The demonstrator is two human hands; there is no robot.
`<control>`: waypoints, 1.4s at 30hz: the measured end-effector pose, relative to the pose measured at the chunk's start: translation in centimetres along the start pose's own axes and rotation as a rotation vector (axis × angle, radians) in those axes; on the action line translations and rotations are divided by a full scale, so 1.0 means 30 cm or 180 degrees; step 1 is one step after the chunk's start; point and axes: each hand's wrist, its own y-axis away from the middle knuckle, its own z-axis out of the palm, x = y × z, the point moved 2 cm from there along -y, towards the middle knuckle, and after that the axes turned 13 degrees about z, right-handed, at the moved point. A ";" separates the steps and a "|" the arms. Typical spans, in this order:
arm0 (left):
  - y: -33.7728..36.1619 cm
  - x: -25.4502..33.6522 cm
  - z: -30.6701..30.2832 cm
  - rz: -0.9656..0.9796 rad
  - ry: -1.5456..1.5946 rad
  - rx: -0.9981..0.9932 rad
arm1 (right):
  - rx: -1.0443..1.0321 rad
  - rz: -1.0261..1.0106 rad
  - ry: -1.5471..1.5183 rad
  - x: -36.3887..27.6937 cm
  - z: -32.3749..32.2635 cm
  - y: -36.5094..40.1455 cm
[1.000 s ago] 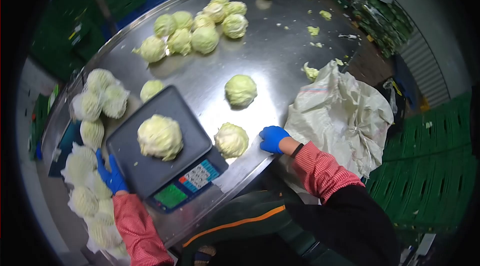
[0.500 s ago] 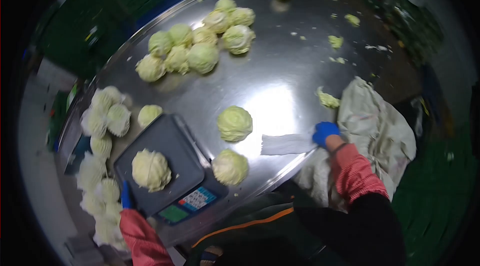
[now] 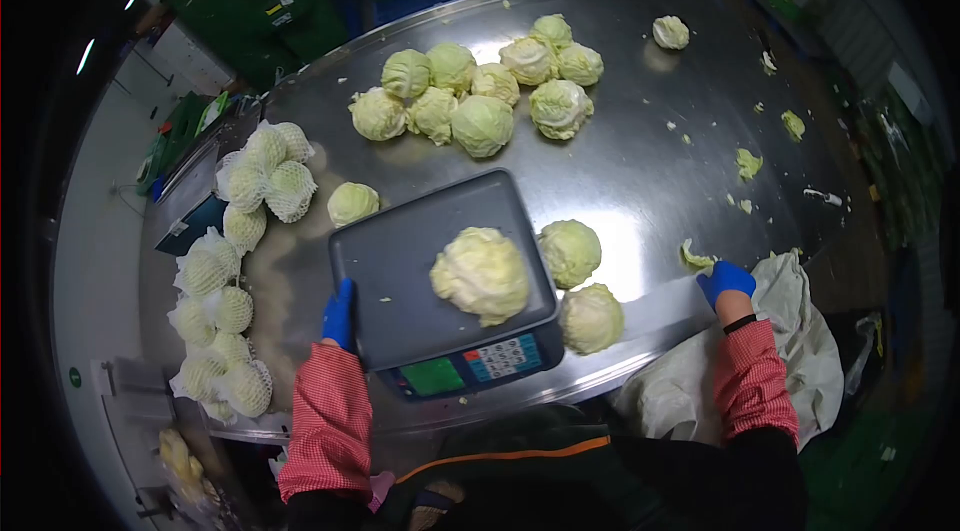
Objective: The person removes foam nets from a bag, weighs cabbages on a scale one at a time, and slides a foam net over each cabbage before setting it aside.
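Observation:
My left hand (image 3: 338, 317), blue-gloved, grips the left edge of a dark grey weighing scale (image 3: 400, 286), fingers stretched along the rim. One pale, trimmed cabbage (image 3: 481, 275) sits on the platform, right of centre. A green display and a blue keypad face me. Out to the right, my right hand (image 3: 726, 283), also gloved, is closed at the end of a broad, flat grey blade, seemingly a knife (image 3: 655, 308); the handle is hidden in the glove. Two cabbages, one upper (image 3: 570, 253) and one lower (image 3: 592, 318), rest beside the scale's right side.
Several bare cabbages (image 3: 482, 125) cluster at the far side of the metal table (image 3: 640, 161). Others in white foam nets (image 3: 238, 309) line the left edge. A small cabbage (image 3: 353, 203) lies behind the scale. A white sack (image 3: 800, 361) hangs at the right; leaf scraps (image 3: 748, 164) lie about.
The scale has turned and shifted right, now close against the two cabbages, with my left hand on its edge. The cabbage sits further right on the platform. The camera view has swung left.

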 end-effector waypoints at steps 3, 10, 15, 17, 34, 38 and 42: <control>-0.008 -0.001 -0.001 0.0271 -0.0069 0.0142 | 0.0865 -0.0467 -0.0538 -0.188 -0.269 0.145; 0.097 0.466 0.111 0.2962 0.0060 0.0118 | 0.1116 -0.2277 -0.2262 -0.890 -0.587 0.154; 0.231 0.619 0.400 0.3409 -0.0128 -0.1588 | 0.0441 -0.2180 -0.1637 -1.344 -0.581 0.048; 0.221 0.659 0.411 0.3363 -0.0844 -0.1719 | 0.0350 -0.1996 -0.1478 -1.424 -0.563 0.027; 0.201 0.515 0.336 -0.0331 0.4263 -0.2511 | -0.1122 -0.3927 -0.3991 -0.948 -0.619 0.279; 0.360 0.630 0.365 -0.0467 0.4275 -0.2633 | 0.0128 -0.3333 -0.2746 -0.845 -0.467 0.469; 0.470 0.737 0.495 0.0025 0.3777 -0.3121 | 0.0272 -0.2906 -0.3135 -0.666 -0.446 0.512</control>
